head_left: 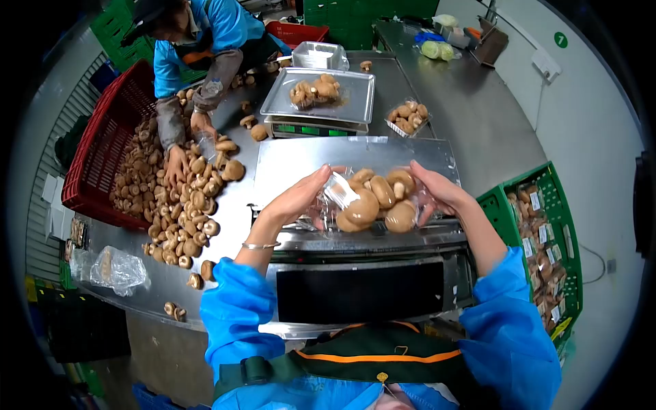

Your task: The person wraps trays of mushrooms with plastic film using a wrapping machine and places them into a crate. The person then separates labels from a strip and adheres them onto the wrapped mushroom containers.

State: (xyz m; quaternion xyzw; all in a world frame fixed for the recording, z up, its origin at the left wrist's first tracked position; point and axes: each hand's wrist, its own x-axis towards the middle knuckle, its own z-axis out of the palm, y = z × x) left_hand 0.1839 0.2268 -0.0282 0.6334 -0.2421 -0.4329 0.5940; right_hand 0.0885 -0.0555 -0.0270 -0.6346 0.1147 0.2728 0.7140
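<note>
Between my two hands is a pack of brown-capped mushrooms (372, 202) in clear plastic film, with a whitish patch at its upper left. My left hand (301, 197) grips the pack's left side, its fingertips partly hidden behind the film. On the opposite side, my right hand (439, 190) holds the pack with its fingers curled against the plastic. Beneath it lies the flat metal plate (277, 160) of a machine with a dark front panel (359, 290). Past the plate, a scale with a metal tray (355, 85) carries another group of mushrooms (314, 92).
A co-worker (212, 41) reaches into a heap of loose mushrooms (181, 205) spilling from a red crate (102, 150). Right of the scale sits a small mushroom tray (408, 117). A green crate (570, 273) of labelled packs stands at right. Crumpled plastic (119, 270) lies at left.
</note>
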